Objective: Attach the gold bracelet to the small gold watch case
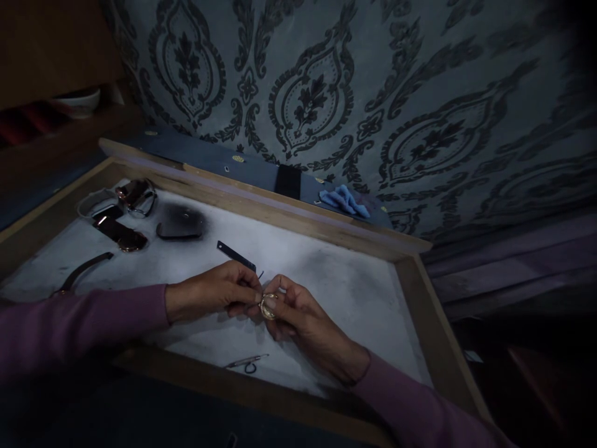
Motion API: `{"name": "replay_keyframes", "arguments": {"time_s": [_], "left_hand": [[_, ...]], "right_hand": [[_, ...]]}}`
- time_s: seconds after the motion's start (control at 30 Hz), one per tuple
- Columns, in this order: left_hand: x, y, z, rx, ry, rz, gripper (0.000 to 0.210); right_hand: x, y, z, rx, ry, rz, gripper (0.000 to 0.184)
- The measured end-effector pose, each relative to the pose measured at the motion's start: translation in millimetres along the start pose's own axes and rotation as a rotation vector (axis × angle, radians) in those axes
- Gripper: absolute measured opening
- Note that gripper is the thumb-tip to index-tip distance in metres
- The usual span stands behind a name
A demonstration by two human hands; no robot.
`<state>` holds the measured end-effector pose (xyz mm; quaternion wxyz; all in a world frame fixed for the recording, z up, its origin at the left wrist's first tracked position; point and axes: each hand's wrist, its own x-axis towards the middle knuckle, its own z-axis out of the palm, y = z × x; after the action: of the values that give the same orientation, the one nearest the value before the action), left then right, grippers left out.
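Observation:
A small round gold-coloured watch (268,306) with a shiny rim is between my two hands, above the white tray floor. My right hand (303,314) grips it, thumb across its face and fingers curled behind. From the left, my left hand (219,289) pinches at the watch's edge, thumb and forefinger pressed together; any smaller part there is hidden. Just beyond my left hand lies a flat dark strip (236,256) with a hole at one end. Nearer to me, a thin metal tool (247,360) lies beside a small dark loop (250,368).
A wooden-rimmed tray (415,298) surrounds the work. At its left lie several watches (120,233), a curved strap (86,270) and a dark rounded object (181,224). Behind the far rim are a blue cloth (345,200) and a patterned wall covering (310,106).

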<state>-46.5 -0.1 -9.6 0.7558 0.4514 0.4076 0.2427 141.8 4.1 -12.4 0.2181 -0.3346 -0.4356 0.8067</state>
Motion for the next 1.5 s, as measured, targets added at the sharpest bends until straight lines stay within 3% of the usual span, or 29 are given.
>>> {"name": "replay_keyframes", "arguments": {"time_s": [0.4,1.27,1.5], "left_hand": [[-1.4,-0.1,0.7,0.026,0.040,-0.039,0.023],[-4.6,-1.9,-2.4,-0.107,-0.020,-0.040,0.015],[-1.1,-4.1,-1.5,-0.107,0.011,-0.050,0.018]], "right_hand": [[1.1,1.6,-1.3,-0.016,0.013,-0.016,0.026],[1.2,0.0,-3.4,-0.009,0.005,-0.039,0.024],[1.1,0.6,-2.7,-0.023,0.003,-0.034,0.025]]}}
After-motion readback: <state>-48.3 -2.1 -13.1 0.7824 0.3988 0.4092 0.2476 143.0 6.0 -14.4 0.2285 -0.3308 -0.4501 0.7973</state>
